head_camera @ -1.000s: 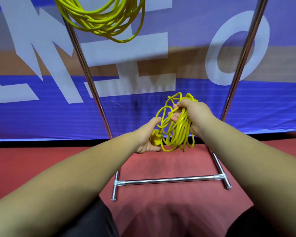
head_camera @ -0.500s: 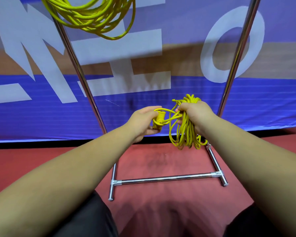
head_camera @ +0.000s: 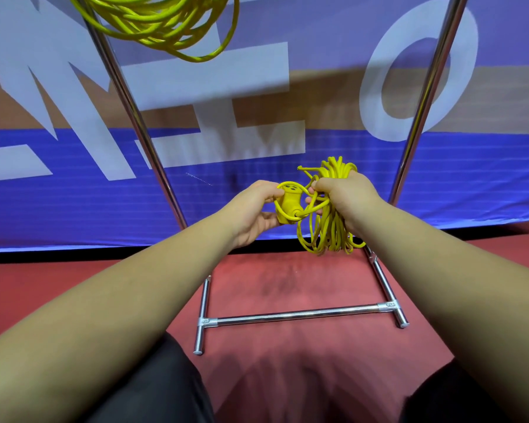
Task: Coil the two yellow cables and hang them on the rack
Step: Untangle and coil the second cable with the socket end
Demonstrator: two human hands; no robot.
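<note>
right hand (head_camera: 341, 198) fisted round coil (head_camera: 330, 227), left hand (head_camera: 251, 212) just beside it pinching socket (head_camera: 287, 207), other coil (head_camera: 165, 22) on rack (head_camera: 129, 102).

The shiny chromed metal tube rack (head_camera: 300, 314) gleamed; the coiled yellow cable (head_camera: 330, 221) looked smooth, plastic-sheathed; the red floor (head_camera: 43, 285) was matt.

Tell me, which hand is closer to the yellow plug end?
Left. The left hand is gripping the yellow socket end, while the right hand sits just to its right, holding the coiled cable.
</note>
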